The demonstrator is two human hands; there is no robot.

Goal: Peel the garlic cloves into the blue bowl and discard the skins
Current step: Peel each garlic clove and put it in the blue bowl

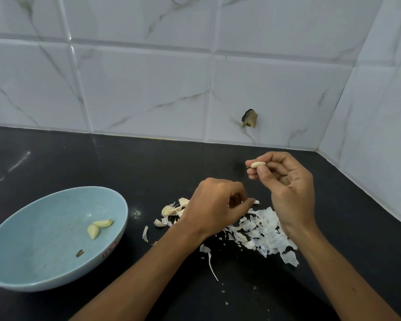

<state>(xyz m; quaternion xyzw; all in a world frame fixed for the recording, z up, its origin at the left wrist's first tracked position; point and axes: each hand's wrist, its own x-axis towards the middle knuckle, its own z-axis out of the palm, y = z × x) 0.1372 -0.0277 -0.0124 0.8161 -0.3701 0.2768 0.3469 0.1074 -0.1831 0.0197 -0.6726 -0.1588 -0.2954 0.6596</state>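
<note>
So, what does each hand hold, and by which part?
The right hand pinches a peeled garlic clove by one end, between thumb and fingers. The left hand pinches a skin scrap by one end.

Blue bowl [44, 228]: one.
Peeled cloves in bowl [100, 227]: two.
Held clove [258, 164], peeled, pinched in right hand [287, 184]: one. Peeled total: three.
Unpeeled cloves [168, 209] on counter by left hand [214, 205]: three visible; any behind hand cannot be counted.
Hands: two.
Skin piece [255, 202] at left fingertips: one.
Loose skins [264, 228]: one pile plus scattered strays, too many to count.
Dark scrap [79, 253] in bowl: one.
Sticker [109, 250] on bowl rim: one.
Hole [249, 118] in wall tile: one.
</note>
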